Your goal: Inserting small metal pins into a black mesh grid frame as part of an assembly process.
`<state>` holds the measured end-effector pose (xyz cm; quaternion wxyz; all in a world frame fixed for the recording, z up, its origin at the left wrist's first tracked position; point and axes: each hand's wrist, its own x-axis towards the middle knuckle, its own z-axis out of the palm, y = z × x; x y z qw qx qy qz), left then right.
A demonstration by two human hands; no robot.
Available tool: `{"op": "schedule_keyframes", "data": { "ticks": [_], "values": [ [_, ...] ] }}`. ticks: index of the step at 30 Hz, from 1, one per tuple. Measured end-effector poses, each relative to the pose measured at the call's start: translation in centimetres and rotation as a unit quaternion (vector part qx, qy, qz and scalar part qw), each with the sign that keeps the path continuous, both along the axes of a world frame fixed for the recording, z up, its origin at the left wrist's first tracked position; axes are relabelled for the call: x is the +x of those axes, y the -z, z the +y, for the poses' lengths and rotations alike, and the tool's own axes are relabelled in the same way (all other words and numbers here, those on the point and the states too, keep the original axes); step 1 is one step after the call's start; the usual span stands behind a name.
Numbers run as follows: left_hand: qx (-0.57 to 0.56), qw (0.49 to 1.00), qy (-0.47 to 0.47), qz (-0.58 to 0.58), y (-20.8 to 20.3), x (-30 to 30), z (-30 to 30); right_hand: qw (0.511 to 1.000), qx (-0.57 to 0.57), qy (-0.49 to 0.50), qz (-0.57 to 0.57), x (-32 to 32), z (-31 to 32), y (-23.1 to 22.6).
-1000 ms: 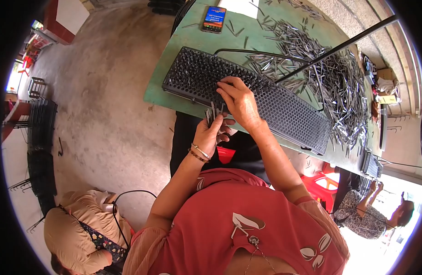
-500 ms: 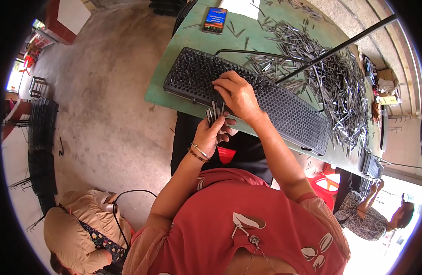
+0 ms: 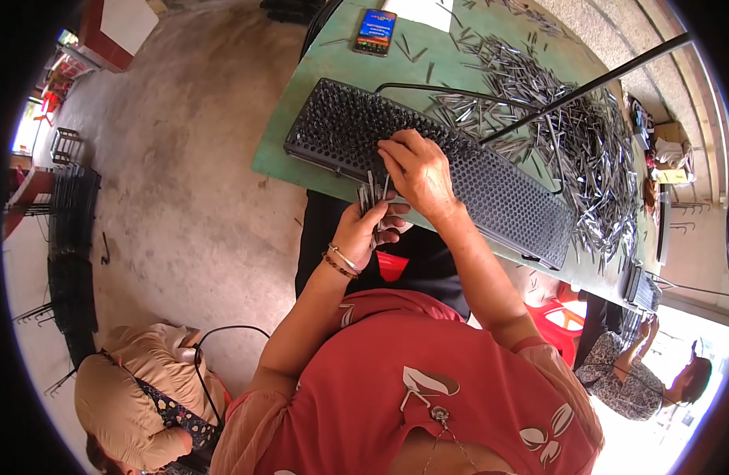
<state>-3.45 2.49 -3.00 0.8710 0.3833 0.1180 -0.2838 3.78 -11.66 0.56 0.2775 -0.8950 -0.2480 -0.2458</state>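
Observation:
A long black tray (image 3: 511,199) full of round holes lies slantwise along the table's near edge. Thin dark sticks stand upright in its left part, while the holes to the right show bare. Below its front edge, my left hand (image 3: 361,229) is closed round a bundle of slim grey metal-looking sticks (image 3: 368,195), their ends pointing up. My right hand (image 3: 420,172) is over the middle of the tray, thumb and fingertips pinched together at the edge of the filled part. Whatever lies between those fingertips is hidden.
A large heap of loose sticks (image 3: 590,150) covers the right of the green table (image 3: 281,150). A black rod (image 3: 586,87) slants above it. At the far left lies a phone (image 3: 375,32). One person (image 3: 135,388) is at lower left, another (image 3: 626,376) at right.
My right hand has shifted slightly right and down along the tray, its fingers still pinched. The left hand keeps its bundle in nearly the same place.

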Motion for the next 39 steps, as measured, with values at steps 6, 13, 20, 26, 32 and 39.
{"op": "schedule_keyframes", "data": {
  "ticks": [6,13,20,26,32,39],
  "values": [
    [0.003,1.000,-0.003,0.010,-0.4,0.1,-0.2,0.999,-0.027,-0.013,0.023,-0.1,-0.3,0.5],
    [-0.023,0.999,-0.035,-0.029,0.0,-0.1,0.1,0.967,0.112,-0.005,0.228,-2.2,-0.7,-2.1],
    [-0.009,1.000,-0.017,0.007,0.0,0.3,-0.3,0.913,0.271,0.064,0.299,-1.3,-0.6,-2.3],
    [-0.003,1.000,-0.007,0.016,0.6,0.5,-0.3,0.956,0.245,0.052,0.154,0.1,1.1,-0.3],
    [0.046,0.998,-0.031,0.026,0.0,0.0,0.4,0.965,0.238,0.050,0.103,0.2,1.5,0.2],
    [0.039,0.998,-0.042,0.013,0.5,-0.4,0.4,0.997,0.082,-0.006,-0.006,0.1,1.2,1.1]
  ]
}}
